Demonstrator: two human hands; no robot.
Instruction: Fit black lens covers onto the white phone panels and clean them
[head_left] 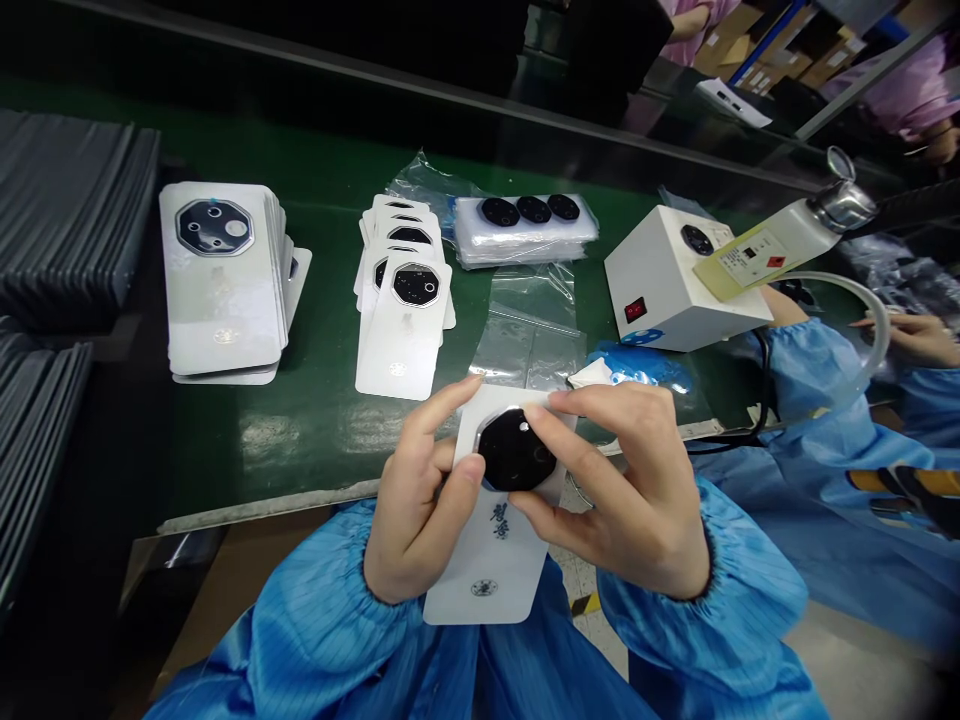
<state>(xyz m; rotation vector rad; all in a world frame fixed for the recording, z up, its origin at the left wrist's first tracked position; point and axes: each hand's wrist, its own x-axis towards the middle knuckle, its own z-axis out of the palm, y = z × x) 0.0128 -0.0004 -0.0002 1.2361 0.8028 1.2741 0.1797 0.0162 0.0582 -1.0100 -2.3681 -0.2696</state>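
My left hand [420, 500] grips a white phone back cover [495, 560] from its left edge, thumb resting beside the black octagonal camera lens piece [517, 462]. My right hand [622, 480] pinches that lens piece between forefinger and thumb, pressing it onto the cover's camera opening. Both hands wear blue sleeves and hover over the near edge of the green belt [315, 420].
A stack of finished covers [225, 290] lies at left, a fanned pile of covers [401, 300] in the middle, bagged lens pieces [529, 225] behind. A white box with a red switch [675, 285] and bottle [787, 240] stand right. Another person's sleeve [825, 400] is at right. Dark trays [67, 220] far left.
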